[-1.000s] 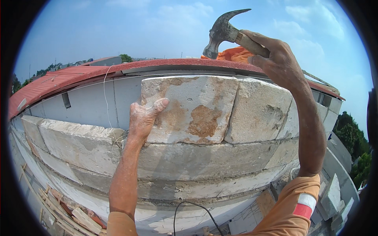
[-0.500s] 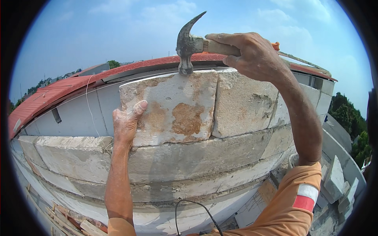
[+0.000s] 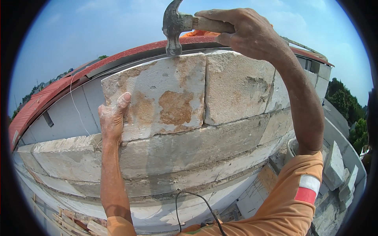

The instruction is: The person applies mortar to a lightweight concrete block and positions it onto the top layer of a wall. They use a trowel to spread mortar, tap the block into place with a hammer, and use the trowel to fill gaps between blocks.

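My right hand (image 3: pixel 252 33) is closed around the wooden handle of a claw hammer (image 3: pixel 173 27). The hammer's face is at the top edge of a pale, brown-stained wall block (image 3: pixel 157 98), with its claw pointing up. My left hand (image 3: pixel 113 116) grips the left end of that block, its thumb on the near face and its fingers hidden behind. The block stands on the lower course of the wall (image 3: pixel 189 143), close beside another block (image 3: pixel 238 88) on its right, with a narrow dark joint between them.
A thin white string (image 3: pixel 75 104) hangs left of the block. Behind the wall runs a red roof (image 3: pixel 43 96). Broken slabs (image 3: pixel 334 167) lie at the lower right, wooden strips (image 3: pixel 69 222) at the lower left. A black cable (image 3: pixel 197 192) loops in front of me.
My view has shifted, so the wall and both hands sit higher and further left in the picture. The hammer stays at the block's top edge, and the left hand keeps its hold.
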Demonstrator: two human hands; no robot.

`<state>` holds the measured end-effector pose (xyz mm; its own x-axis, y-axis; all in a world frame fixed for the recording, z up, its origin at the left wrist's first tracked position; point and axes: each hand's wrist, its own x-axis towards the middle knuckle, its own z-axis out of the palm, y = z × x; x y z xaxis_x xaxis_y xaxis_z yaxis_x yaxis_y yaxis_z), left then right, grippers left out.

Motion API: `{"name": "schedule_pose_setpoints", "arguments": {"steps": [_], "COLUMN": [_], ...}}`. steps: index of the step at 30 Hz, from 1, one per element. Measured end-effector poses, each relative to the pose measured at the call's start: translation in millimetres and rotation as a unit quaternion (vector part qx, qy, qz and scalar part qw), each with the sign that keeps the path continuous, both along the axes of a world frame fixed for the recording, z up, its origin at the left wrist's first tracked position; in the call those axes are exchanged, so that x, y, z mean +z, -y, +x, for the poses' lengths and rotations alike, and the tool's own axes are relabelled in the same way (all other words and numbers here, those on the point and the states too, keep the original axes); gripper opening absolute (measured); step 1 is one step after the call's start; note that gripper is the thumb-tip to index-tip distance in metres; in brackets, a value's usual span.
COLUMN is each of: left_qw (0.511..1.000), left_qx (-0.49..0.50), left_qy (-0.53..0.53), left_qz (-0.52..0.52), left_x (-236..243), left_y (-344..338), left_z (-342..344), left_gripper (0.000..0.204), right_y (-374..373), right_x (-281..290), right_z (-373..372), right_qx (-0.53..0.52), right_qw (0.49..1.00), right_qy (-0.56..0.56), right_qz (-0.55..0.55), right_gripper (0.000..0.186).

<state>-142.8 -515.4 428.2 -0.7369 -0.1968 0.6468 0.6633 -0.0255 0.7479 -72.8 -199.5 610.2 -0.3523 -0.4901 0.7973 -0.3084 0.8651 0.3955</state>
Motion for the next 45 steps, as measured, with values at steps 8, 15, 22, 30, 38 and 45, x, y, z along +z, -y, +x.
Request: {"name": "schedule_pose_setpoints", "arguments": {"steps": [8, 15, 22, 30, 38, 45], "left_qw": [0.998, 0.999, 0.998, 0.998, 0.998, 0.999], "left_qx": [0.062, 0.011, -0.052, -0.031, -0.04, -0.039], "left_qy": [-0.018, 0.0, -0.001, 0.041, 0.036, 0.008], "left_qz": [-0.012, -0.037, 0.019, -0.031, -0.014, 0.01], "left_x": [-7, -6, -21, -10, -13, -15], "left_y": [7, 14, -4, -1, 2, 0], "left_z": [-15, -11, 0, 8, 2, 6], "left_gripper": [0.074, 0.079, 0.097, 0.099, 0.081, 0.074], "right_y": [-15, -49, -62, -73, -66, -65], "right_x": [-1, -54, -210, -327, -319, -329], "right_z": [4, 35, 82, 51, 36, 15], "right_qx": [0.033, 0.106, 0.153, 0.155, 0.109, 0.118], "right_qw": [0.991, 0.971, 0.879, 0.889, 0.949, 0.949], "right_qy": [0.111, -0.071, 0.067, 0.059, -0.081, -0.057], "right_qz": [-0.07, -0.201, -0.446, -0.426, -0.285, -0.286], "right_gripper": [0.057, 0.053, 0.045, 0.062, 0.044, 0.033]}}
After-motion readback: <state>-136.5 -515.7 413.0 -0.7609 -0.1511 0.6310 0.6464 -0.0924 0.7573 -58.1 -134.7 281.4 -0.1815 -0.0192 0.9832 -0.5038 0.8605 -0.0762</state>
